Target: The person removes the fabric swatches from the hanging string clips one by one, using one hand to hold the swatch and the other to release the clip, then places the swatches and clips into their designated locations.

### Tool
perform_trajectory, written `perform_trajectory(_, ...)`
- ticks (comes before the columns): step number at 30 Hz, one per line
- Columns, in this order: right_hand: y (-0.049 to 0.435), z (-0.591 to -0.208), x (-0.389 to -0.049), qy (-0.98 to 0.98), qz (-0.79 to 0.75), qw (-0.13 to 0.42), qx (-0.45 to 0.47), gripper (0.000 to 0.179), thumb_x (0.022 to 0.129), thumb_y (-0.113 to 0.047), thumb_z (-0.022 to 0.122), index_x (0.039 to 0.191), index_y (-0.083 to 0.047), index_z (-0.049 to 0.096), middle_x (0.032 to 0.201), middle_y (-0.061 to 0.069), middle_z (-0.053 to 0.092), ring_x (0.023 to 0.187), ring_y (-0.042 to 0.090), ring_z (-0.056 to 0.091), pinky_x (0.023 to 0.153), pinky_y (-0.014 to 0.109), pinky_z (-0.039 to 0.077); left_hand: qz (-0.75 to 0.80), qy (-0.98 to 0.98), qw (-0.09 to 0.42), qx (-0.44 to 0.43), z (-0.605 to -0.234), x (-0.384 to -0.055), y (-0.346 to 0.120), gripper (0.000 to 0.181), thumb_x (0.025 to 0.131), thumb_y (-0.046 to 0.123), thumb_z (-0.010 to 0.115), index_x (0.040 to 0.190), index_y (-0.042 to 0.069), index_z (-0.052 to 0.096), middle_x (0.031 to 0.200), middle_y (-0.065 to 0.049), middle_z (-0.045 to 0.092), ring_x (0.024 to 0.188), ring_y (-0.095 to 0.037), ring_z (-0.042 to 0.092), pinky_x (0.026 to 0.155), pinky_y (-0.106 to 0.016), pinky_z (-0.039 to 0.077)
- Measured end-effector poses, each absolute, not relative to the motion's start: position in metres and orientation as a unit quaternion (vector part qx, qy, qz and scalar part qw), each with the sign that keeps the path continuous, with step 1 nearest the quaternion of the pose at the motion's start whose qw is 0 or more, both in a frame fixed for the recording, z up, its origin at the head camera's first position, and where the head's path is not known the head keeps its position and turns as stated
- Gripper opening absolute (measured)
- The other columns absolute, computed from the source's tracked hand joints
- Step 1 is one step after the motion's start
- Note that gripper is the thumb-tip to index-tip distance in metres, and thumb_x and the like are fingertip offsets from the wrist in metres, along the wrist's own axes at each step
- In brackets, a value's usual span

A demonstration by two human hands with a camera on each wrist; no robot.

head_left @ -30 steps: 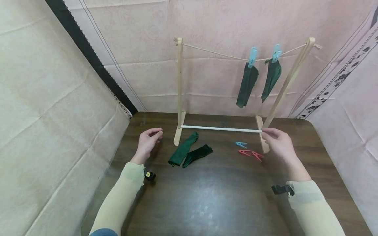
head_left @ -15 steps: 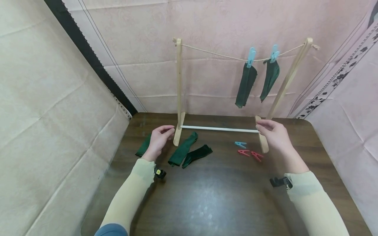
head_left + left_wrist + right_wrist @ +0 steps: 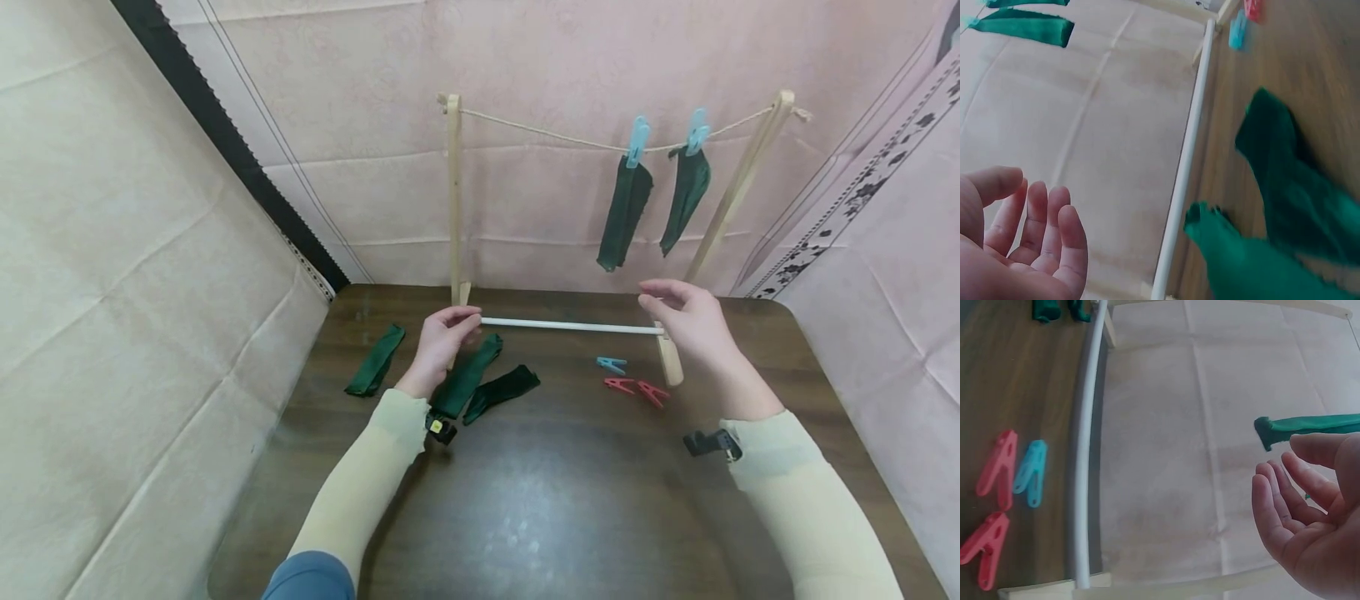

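My left hand (image 3: 442,346) is in the air by the drying rack's left foot, fingers loosely bent, nothing between them in the left wrist view. Below it lie a green sock (image 3: 468,375) and a darker green sock (image 3: 501,392); another green sock (image 3: 377,360) is to its left. My right hand (image 3: 690,325), also holding nothing, hovers near the rack's right post (image 3: 742,183), thumb and fingertips apart. On the rope above hang two green socks, a straight sock (image 3: 626,212) under a blue clothespin (image 3: 637,142) and a bent sock (image 3: 686,200) under a second blue clothespin (image 3: 697,131).
The wooden rack has a left post (image 3: 454,192) and a white crossbar (image 3: 570,325) low over the brown table (image 3: 517,508). In front of the bar lie a blue clothespin (image 3: 611,365) and two red clothespins (image 3: 618,385). Pale cloth (image 3: 337,100) hangs behind and at both sides.
My left hand has moved right and slightly away from me, uncovering the leftmost sock. My right hand has risen off the bar's right end, up and slightly left.
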State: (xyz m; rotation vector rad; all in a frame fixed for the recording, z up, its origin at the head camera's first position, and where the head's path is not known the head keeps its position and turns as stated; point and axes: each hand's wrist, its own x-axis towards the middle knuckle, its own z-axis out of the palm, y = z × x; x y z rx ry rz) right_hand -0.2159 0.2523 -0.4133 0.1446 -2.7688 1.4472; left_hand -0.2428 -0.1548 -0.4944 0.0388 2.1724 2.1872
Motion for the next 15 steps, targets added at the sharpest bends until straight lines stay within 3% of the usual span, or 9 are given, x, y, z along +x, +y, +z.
perform_trajectory(4, 0.248, -0.404, -0.219, -0.887, 0.458, 0.015, 0.056, 0.059, 0.107, -0.053, 0.061, 0.147, -0.010, 0.062, 0.145, 0.016, 0.064, 0.138, 0.040, 0.057, 0.111, 0.065, 0.046, 0.712, 0.700, 0.035, 0.027, -0.491, -0.247, -0.137, 0.021, 0.105, 0.024, 0.074, 0.119, 0.010, 0.078, 0.120, -0.029, 0.071, 0.105, -0.045, 0.069, 0.105, -0.067, 0.050)
perform_trajectory(10, 0.240, -0.385, -0.222, -0.891, 0.446, 0.031, 0.078, 0.051, 0.108, -0.047, 0.062, 0.144, -0.011, 0.065, 0.139, 0.015, 0.068, 0.130, 0.037, 0.062, 0.108, 0.061, 0.048, 0.710, 0.699, 0.036, 0.073, -0.485, -0.255, -0.110, 0.023, 0.105, 0.025, 0.073, 0.122, 0.009, 0.077, 0.111, -0.014, 0.075, 0.097, -0.027, 0.073, 0.095, -0.053, 0.058)
perform_trajectory(15, 0.231, -0.369, -0.224, -0.893, 0.437, 0.043, 0.097, 0.046, 0.109, -0.042, 0.062, 0.143, -0.011, 0.066, 0.139, 0.014, 0.069, 0.127, 0.036, 0.064, 0.105, 0.061, 0.049, 0.721, 0.684, 0.043, 0.100, -0.476, -0.260, -0.089, 0.025, 0.105, 0.024, 0.073, 0.125, 0.009, 0.076, 0.115, -0.011, 0.075, 0.105, -0.036, 0.072, 0.098, -0.060, 0.056)
